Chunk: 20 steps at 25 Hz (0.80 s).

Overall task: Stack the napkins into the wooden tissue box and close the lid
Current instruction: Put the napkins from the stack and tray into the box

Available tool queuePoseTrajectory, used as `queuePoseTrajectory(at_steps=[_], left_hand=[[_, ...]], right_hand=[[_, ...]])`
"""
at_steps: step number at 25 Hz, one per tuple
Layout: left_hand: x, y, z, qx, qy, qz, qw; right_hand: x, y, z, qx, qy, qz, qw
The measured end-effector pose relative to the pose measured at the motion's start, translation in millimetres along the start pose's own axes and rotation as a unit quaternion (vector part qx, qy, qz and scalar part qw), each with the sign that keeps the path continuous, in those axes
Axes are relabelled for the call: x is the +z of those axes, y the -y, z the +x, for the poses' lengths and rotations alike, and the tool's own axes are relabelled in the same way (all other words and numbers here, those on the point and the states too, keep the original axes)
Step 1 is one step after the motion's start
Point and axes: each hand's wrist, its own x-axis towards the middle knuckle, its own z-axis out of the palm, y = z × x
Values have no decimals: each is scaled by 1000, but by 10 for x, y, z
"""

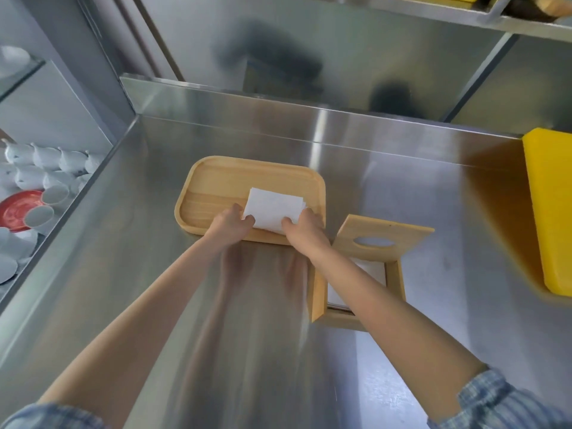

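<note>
A stack of white napkins [274, 209] lies in the near right corner of a wooden tray [216, 184]. My left hand [230, 222] grips the stack's left near edge and my right hand [305, 226] grips its right near edge. To the right of the tray stands the wooden tissue box [394, 281]. Its lid [383, 238], with an oval slot, is tilted up and open at the far side. White napkins [373, 269] lie inside the box, partly hidden by my right forearm.
Everything rests on a stainless steel counter [154, 274] with a raised back wall. A yellow cutting board [549, 209] lies at the right edge. Left of the counter, a lower shelf holds white cups [46, 168] and a red plate [17, 210].
</note>
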Motion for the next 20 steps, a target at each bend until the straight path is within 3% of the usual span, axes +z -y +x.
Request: queuePoseTrajectory(at_steps=[6, 14, 20], left_hand=[[147, -4, 271, -34, -19, -53, 998], [230, 71, 466, -68, -22, -80, 994], [120, 45, 266, -49, -40, -261, 963]], right_hand=[[149, 64, 257, 90, -50, -37, 994], [218, 10, 353, 91, -65, -80, 991], [225, 67, 241, 44, -48, 71, 995]])
